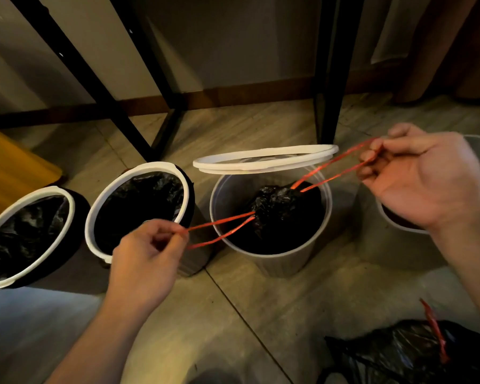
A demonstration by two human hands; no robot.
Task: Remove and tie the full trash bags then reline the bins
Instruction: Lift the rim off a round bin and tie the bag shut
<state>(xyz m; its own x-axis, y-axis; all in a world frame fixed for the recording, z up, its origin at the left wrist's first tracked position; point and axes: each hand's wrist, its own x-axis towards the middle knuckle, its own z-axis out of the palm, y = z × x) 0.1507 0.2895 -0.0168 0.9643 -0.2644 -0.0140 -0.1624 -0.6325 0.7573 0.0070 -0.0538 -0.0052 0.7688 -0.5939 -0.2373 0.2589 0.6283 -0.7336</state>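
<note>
Head view: tiled floor (pixel 261 314), black desk legs (pixel 327 79) at 12 o'clock. Grey bin (pixel 275 261) at centre holds the cinched black bag (pixel 277 209). White ring (pixel 263 159) sits tilted on its far rim. Left hand (pixel 147 261) pinches the left drawstring loop (pixel 219 231); right hand (pixel 424 178) grips the right drawstring loop (pixel 336 167). Lined bins (pixel 88 225) at 9 o'clock, tied bag (pixel 399 356) at 5. Floor tiles show between the arms at 6.

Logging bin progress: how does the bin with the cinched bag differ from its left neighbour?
On the cinched-bag bin the white ring is raised off the rim; on the left bin the ring is seated. The former's black bag is cinched by red drawstrings; the left bin's bag lies open. Both bags are black.
</note>
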